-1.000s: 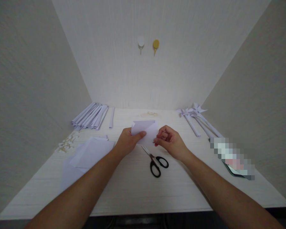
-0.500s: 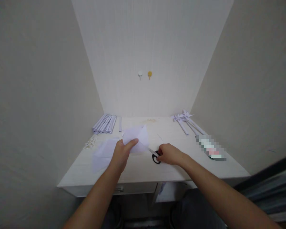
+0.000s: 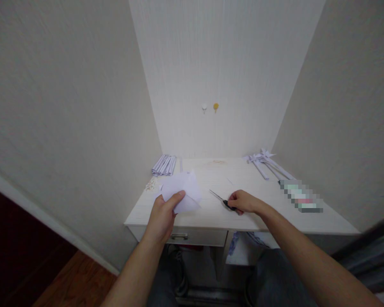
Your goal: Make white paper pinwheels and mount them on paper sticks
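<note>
Compared w/ half a second ago, the view is further back from the desk, so the floor at the near left now shows. The right hand was then on the black handles of the scissors as they lay flat; now it is closed around the handles and the blades point to the far left, approx. level w/ the desk top. I cannot tell if the blades touch the desk. The left hand still grips the folded white paper, thumb on top, over the near left part of the desk; the paper looks the same as before.

Counts: 1 pair of scissors, 1 paper in hand, 2 round hooks on the far wall (one white, one yellow), 1 drawer handle under the desk edge. The paper strips at the far left are a bundle, too small to count. The paper pinwheels at the far right overlap, no. unclear. Small white bits lie near the left edge.

The flat thing at the right is blurred out, no writing can be read.
</note>
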